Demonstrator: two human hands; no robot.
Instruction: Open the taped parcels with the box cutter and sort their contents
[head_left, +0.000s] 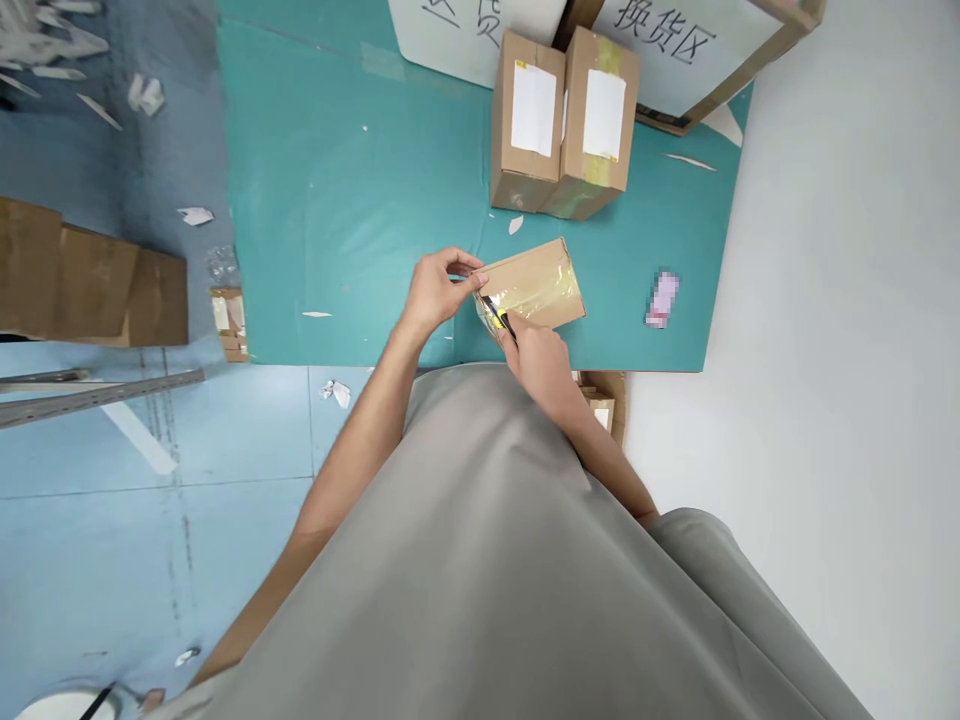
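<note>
A small brown cardboard box (534,278) with shiny clear tape across it lies near the front of the green table (360,190). My left hand (441,290) pinches the box's upper left corner between thumb and fingers. In my right hand (541,355) is a black and yellow utility knife (501,318), gripped with its tip at the taped left end of the box. Loose tape bunches at that end. Whether the blade is out and cutting into the tape, I cannot tell.
Two taped cartons with white labels (534,110) stand behind the box, before white boards with handwritten characters (664,50). A blurred pink item (662,300) lies to the right. Large cartons (90,275) and a metal bar (105,395) are at left. A white wall (847,300) borders the right.
</note>
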